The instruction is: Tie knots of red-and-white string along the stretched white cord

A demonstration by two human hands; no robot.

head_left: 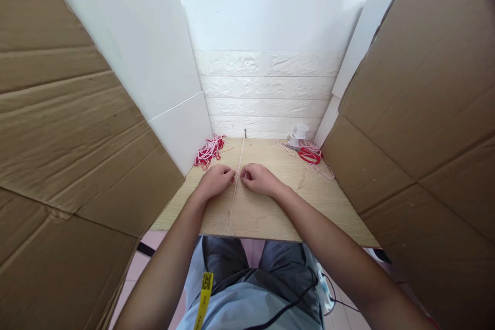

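Observation:
A thin pale cord (242,152) runs from a small dark hook (245,131) at the back of the wooden table down to its front edge. My left hand (218,179) is curled just left of the cord, its fingers pinched together. On the other side, my right hand (258,178) is also curled, thumb and forefinger meeting close to the cord. Whatever thin strand either hand holds is too small to make out.
Red and pink yarn (210,152) lies in a heap at the back left of the table (270,216). Red-handled scissors (308,154), loose pink thread and white spools (300,131) are at the back right. Cardboard panels (417,113) flank both sides.

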